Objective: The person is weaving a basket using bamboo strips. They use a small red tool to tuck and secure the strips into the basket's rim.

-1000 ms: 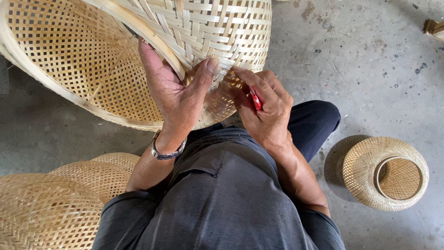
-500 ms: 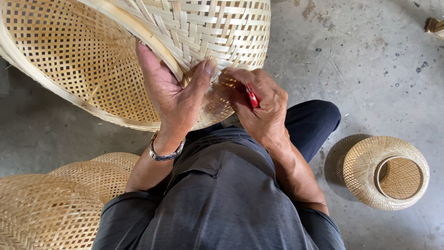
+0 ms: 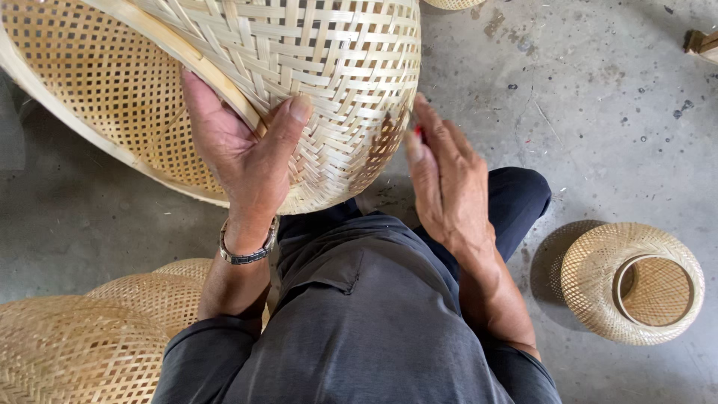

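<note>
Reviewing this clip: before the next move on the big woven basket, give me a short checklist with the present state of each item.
1. Left hand grips the big woven basket at its rim, thumb on the outer weave: ok.
2. Right hand at the basket's lower side, fingers straight beside the weave: ok.
3. Small red tool in the right hand: only a sliver shows; grip cannot tell.
4. Basket propped against the knees, off the concrete floor: ok.
5. Dark patch on the weave near the right hand, damage or stain: cannot tell.
6. Small round basket stands apart from the hands: ok.
</note>
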